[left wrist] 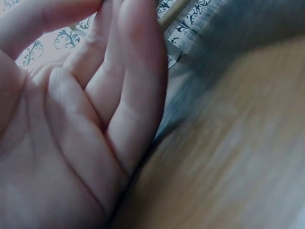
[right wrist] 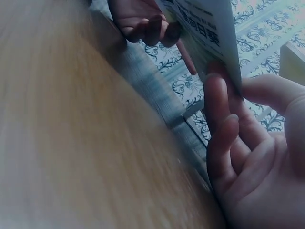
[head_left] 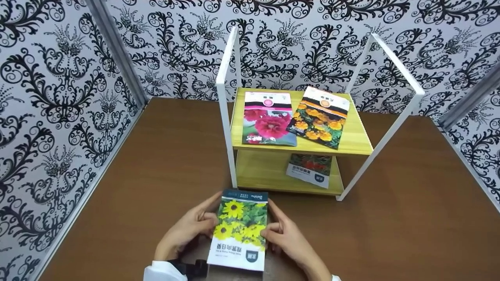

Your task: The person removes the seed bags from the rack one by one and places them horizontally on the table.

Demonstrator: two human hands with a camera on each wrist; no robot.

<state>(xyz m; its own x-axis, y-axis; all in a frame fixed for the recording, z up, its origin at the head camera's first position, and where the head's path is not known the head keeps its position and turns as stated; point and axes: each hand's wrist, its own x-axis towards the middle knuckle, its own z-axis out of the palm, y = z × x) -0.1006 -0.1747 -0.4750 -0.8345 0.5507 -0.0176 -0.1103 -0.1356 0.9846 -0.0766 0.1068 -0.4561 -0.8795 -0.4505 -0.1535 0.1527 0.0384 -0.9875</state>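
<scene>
A seed packet (head_left: 239,230) with yellow sunflower-like blooms, a dark top band and a white lower part is held between both hands in the head view. My left hand (head_left: 191,228) pinches its left edge, thumb on the front. On the opposite edge, my right hand (head_left: 289,236) pinches it with the thumb in front and fingers behind. The right wrist view shows the packet (right wrist: 209,33) between the right thumb and fingers, its lettering turned sideways. Curled fingers and the palm of the left hand (left wrist: 81,119) fill much of the left wrist view; the packet is hidden there.
Just ahead stands a two-tier wooden shelf (head_left: 359,136) with white side frames. A pink-flower packet (head_left: 269,121) and an orange-flower packet (head_left: 320,119) lie on its upper board. A red-flower packet (head_left: 310,169) lies on the lower board. Patterned walls (head_left: 175,50) surround the brown table (head_left: 164,156).
</scene>
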